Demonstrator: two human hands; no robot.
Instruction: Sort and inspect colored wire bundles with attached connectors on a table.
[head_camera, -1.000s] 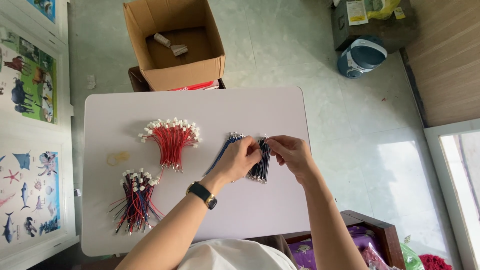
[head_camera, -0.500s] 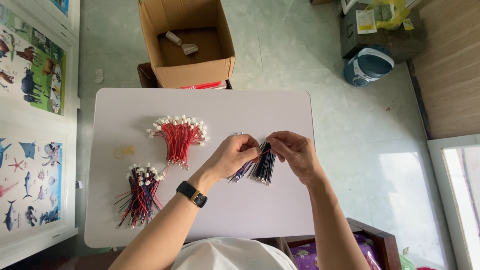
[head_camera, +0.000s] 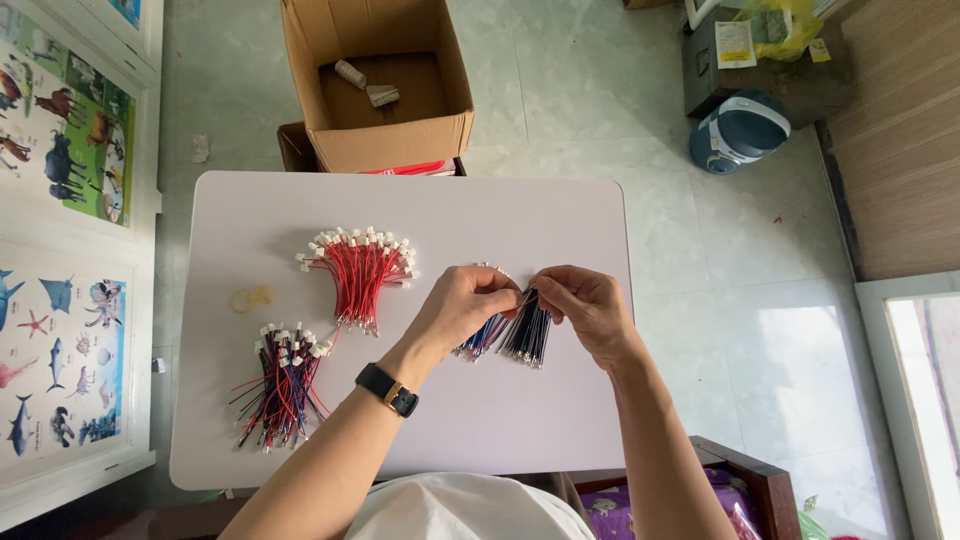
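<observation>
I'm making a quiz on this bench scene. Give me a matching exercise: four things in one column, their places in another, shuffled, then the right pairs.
Things:
1. red wire bundle
2. mixed wire bundle
3. cardboard box
4. dark wires

Places:
A. on the floor beyond the table
B. between the left hand and right hand
C. on the table, near its left front
D. on the table, just left of the left hand

Pairs: 1-D, 2-C, 3-A, 4-B

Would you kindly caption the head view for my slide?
Left hand and right hand pinch a dark wire bundle over a white table.
</observation>
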